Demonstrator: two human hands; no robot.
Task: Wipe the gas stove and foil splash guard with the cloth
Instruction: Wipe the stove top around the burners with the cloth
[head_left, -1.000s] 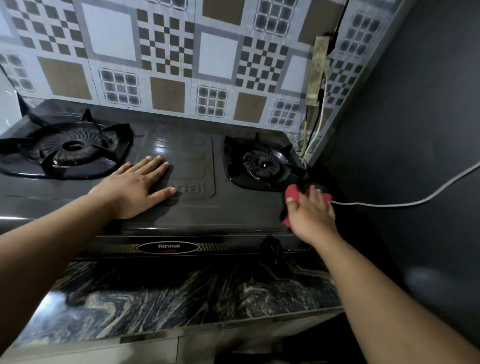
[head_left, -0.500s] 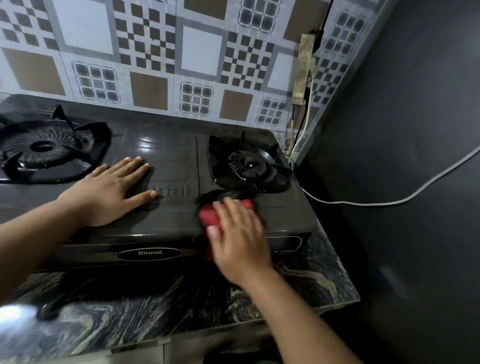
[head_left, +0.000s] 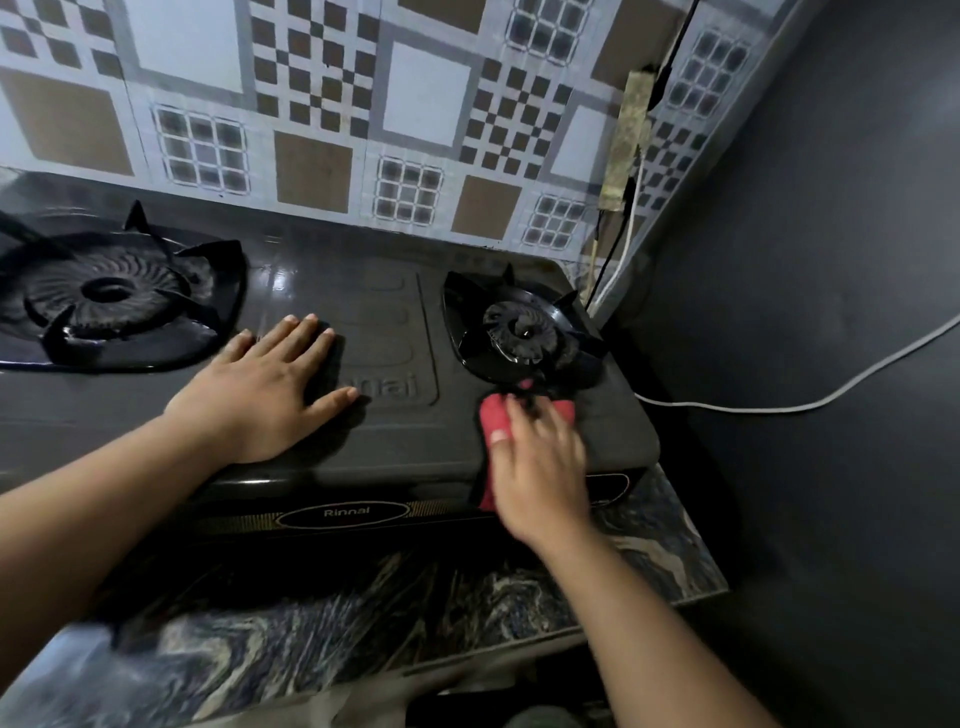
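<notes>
Since a moment ago my right hand (head_left: 540, 467) has slid the red cloth (head_left: 493, 415) a little toward the right burner (head_left: 522, 330), so its far edge now touches the front of the burner's black pan support; a second ago this hand was out at the stove's right edge. My left hand (head_left: 260, 387) has not moved.

My right hand lies on top of the cloth, pressing it on the front right part of the black gas stove (head_left: 395, 436). The hand is blurred, so I cannot tell whether its fingers lie flat or curl into the fabric. Most of the cloth is hidden under my palm; red shows only past my fingertips, beside my thumb, and in a strip hanging over the stove's front edge.

My left hand rests flat on the middle of the stove top, fingers straight and slightly spread, holding nothing. It covers the start of the raised brand lettering on the centre panel.

The left burner (head_left: 111, 296) is cut off by the left edge of the view. Behind the stove stands the splash guard (head_left: 311, 119), patterned in brown, white and grey squares and folded around the right-hand corner. A strip of worn tape (head_left: 626, 140) holds cables there, and a white cable (head_left: 779, 408) runs along the dark wall to the right. The stove sits on a dark marbled countertop (head_left: 363, 618), blurred at the lower left.
</notes>
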